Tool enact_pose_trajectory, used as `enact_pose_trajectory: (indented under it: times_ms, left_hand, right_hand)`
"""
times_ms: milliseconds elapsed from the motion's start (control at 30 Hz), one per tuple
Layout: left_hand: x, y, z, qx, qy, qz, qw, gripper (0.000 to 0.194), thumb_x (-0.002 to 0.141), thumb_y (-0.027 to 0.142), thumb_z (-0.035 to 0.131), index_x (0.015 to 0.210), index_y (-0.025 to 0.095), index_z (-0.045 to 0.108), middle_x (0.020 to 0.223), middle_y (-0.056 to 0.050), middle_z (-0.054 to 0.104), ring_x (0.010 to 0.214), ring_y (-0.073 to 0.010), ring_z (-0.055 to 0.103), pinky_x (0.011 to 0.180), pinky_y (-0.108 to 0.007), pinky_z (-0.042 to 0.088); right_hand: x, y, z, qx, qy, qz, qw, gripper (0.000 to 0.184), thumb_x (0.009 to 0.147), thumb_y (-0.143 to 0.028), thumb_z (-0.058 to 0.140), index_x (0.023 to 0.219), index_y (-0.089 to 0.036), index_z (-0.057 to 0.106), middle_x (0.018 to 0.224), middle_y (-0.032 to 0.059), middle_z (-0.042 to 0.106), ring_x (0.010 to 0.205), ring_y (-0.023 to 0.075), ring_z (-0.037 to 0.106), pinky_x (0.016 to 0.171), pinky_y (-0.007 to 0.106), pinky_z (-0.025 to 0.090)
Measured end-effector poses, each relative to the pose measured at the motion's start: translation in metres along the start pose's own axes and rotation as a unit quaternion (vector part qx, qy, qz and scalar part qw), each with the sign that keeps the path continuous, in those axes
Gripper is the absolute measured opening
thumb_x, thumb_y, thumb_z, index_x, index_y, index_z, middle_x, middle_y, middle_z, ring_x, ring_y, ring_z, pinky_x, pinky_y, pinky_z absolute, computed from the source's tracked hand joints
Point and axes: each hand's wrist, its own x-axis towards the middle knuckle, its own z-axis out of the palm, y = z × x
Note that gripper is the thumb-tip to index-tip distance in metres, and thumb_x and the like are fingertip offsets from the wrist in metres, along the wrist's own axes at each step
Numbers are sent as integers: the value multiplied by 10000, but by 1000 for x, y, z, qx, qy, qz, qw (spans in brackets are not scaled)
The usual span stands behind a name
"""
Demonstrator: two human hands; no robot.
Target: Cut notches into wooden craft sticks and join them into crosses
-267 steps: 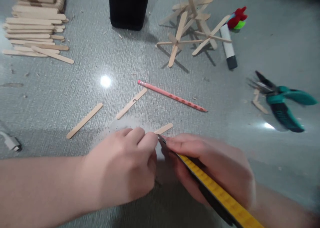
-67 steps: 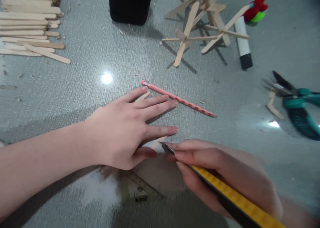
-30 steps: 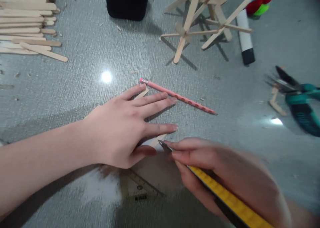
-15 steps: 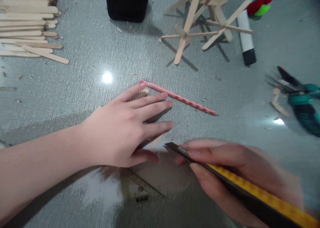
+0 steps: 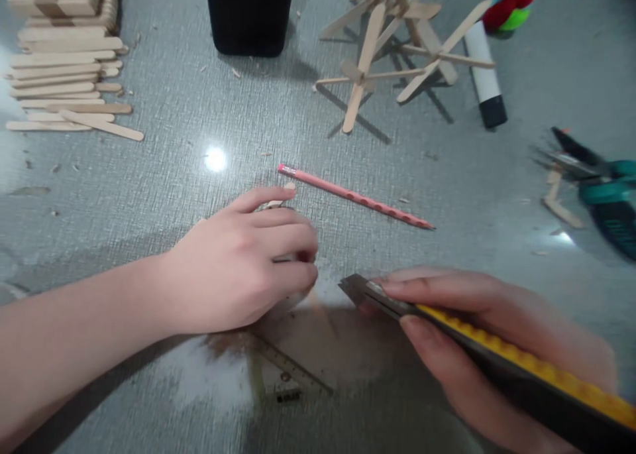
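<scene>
My left hand [image 5: 243,258] is over the table with its middle fingers curled in and the little finger stretched out. Its thumb is hidden beneath, and so is anything between the fingertips. A craft stick [image 5: 288,187] peeks out under the little finger, mostly covered by the hand. In my right hand [image 5: 477,321] is a yellow and black utility knife [image 5: 527,368], its blade out and pointing left, raised a little above the table and apart from the left hand. Just beyond the hands lies a pink pencil [image 5: 358,199].
Several craft sticks [image 5: 69,76] are piled at the far left. A black container [image 5: 251,16] stands at the back. A craft-stick structure [image 5: 365,56], a white tube [image 5: 484,76] and a red and green fuzzy item [image 5: 511,6] are back right. Pliers [image 5: 606,189] lie at the right edge.
My left hand's spread, flat fingers have curled in and drawn back. The knife has moved right, off the craft stick that showed by the left thumb, which is now out of sight.
</scene>
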Motion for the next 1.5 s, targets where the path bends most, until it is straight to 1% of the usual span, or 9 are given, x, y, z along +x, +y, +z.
enact_pose_trajectory:
  times_ms: [167,267,433,633,800,933,1167,1333,1500]
  left_hand:
    - [-3,6,-4,21,16,-12,1000,246,1009,190,574,855,203,766,848,-5,728,927,-170,688,1199,-492,353]
    - [-4,9,-5,-24,13,-26,999,218,990,241,612,824,207,748,765,17,716,874,-165,677,1197,-480,348]
    - [-3,7,-8,-98,5,-58,994,184,940,166,606,808,225,720,678,47,694,856,-162,672,1196,-485,337]
    - [0,0,-7,-90,-53,-54,993,156,927,266,618,999,262,757,1030,-29,718,1086,-233,616,1202,-528,293]
    - [-1,3,-3,-52,-53,-34,997,438,811,202,597,1235,255,694,1298,-80,644,1394,-330,464,1295,-638,120]
    - [-3,3,-2,-32,-87,-21,996,500,800,235,619,1294,284,671,1454,-65,584,1515,-357,354,1299,-691,64]
    - [-1,4,-1,-7,-101,-25,995,529,849,365,678,1374,310,643,1549,-53,528,1582,-379,258,1301,-683,81]
    - [-2,2,3,-1,-69,-19,997,606,789,401,717,1381,300,638,1549,-60,534,1568,-405,284,1296,-688,100]
    - [-1,2,0,3,-99,-22,995,657,780,421,755,1411,300,617,1582,-56,507,1579,-405,259,1297,-686,95]
  right_hand:
    - [-4,-1,2,11,22,37,999,211,886,-144,632,1050,-271,672,898,-5,800,694,150,772,633,243,630]
    - [-6,-2,2,27,11,31,999,247,873,-124,622,1069,-271,654,922,7,802,725,161,785,654,257,638]
    - [-5,-2,1,34,-27,28,999,246,873,-149,612,1086,-268,644,948,30,805,764,187,797,656,268,657]
    - [0,-9,6,16,-29,1,999,207,868,-143,601,1033,-268,610,945,33,815,789,183,807,720,241,668]
    - [-4,-14,2,23,-42,16,999,224,857,-115,590,1023,-265,609,912,17,798,732,150,785,664,212,644]
    - [-7,-11,0,41,-42,-1,998,244,839,-101,589,1018,-264,618,876,12,790,693,157,773,640,228,642]
    - [3,-10,5,30,-57,-37,997,284,827,-102,600,1044,-285,600,874,9,810,698,187,797,643,249,670]
    - [6,-9,8,35,-45,-32,998,306,809,-81,616,1030,-292,626,906,4,817,719,191,806,671,252,681]
    - [7,-10,12,43,-35,-37,998,298,801,-82,633,1026,-277,646,907,4,820,750,179,810,724,226,675]
